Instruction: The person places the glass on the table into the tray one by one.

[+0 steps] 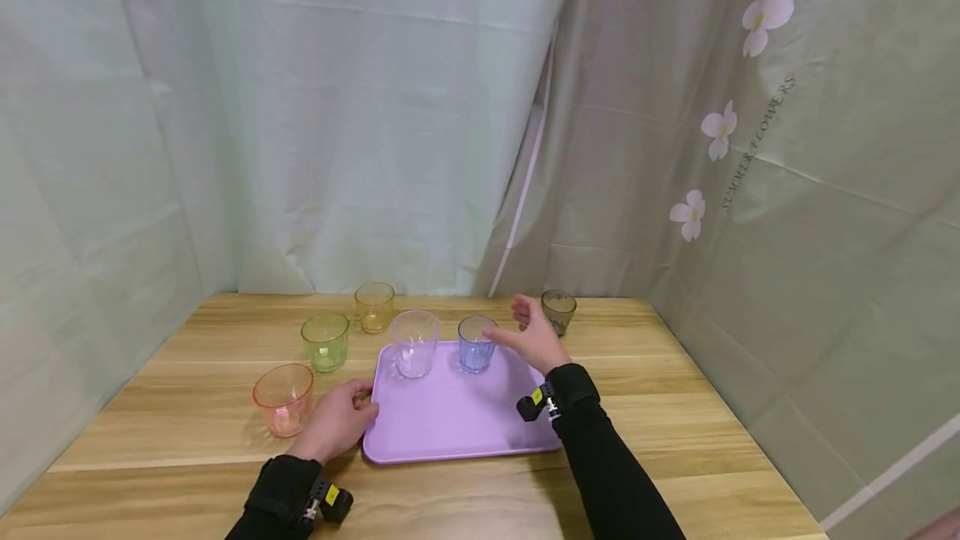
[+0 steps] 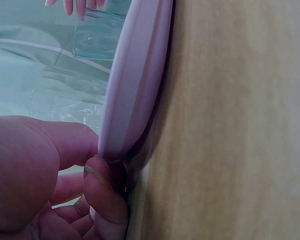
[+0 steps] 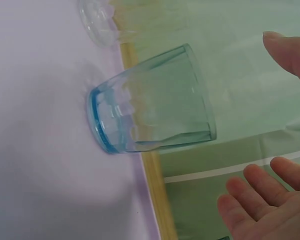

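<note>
A shallow purple tray (image 1: 461,419) lies on the wooden table. My left hand (image 1: 337,422) holds its left edge, with the thumb and a finger at the rim in the left wrist view. On the tray's far part stand a clear glass (image 1: 414,354) and, to its right, a blue glass (image 1: 476,355), both upright. Just right of the blue glass is my right hand (image 1: 536,344), its thumb and fingers spread wide. In the right wrist view a gap shows between the blue glass (image 3: 157,102) and that hand (image 3: 270,195), which holds nothing.
Left of the tray stand a red-orange glass (image 1: 285,407), a green glass (image 1: 326,348) and, farther back, a yellow glass (image 1: 374,311). A dark grey glass (image 1: 558,315) is behind my right hand. Curtains (image 1: 375,123) hang around the table (image 1: 660,457).
</note>
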### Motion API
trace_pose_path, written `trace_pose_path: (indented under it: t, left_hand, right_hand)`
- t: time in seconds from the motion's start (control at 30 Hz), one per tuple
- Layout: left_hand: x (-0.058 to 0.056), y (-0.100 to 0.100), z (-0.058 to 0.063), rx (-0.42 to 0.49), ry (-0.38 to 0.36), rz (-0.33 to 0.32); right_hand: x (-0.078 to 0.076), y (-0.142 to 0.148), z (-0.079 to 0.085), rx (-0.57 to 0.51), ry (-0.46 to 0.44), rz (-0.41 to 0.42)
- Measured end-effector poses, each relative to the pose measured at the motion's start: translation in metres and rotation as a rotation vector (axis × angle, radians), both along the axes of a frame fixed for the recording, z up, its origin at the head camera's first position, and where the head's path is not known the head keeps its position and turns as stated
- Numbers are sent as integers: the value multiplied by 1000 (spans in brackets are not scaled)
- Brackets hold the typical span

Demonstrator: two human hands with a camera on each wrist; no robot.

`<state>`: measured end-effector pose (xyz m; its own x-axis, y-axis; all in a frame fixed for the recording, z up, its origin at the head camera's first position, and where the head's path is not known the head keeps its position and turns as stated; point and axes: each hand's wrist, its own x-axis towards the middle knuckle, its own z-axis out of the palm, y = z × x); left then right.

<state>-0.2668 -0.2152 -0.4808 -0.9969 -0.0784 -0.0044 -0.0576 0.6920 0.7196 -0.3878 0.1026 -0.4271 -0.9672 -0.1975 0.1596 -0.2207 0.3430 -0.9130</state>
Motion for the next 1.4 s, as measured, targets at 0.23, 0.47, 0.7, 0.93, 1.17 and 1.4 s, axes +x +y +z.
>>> trace_pose_path:
  t: [0.23, 0.47, 0.7, 0.93, 1.17, 1.4]
  left_hand:
    - [0, 0, 0, 4, 5, 2]
    - [0, 1, 1, 11, -18, 4]
    - [0, 0, 2, 4, -8, 3]
    - [0, 0, 1, 6, -2, 2]
    - [0, 0, 0, 2, 10, 2]
    - [0, 0, -1, 18, 3, 4]
  right_hand:
    - [-2, 4, 4, -30, 10, 2]
    - [-3, 11, 8, -64, 3, -10]
    - [-2, 18, 12, -67, 10, -12]
    - [-2, 28, 12, -77, -3, -25]
    - [-4, 41, 13, -89, -5, -52]
    - [-6, 55, 16, -104, -15, -79]
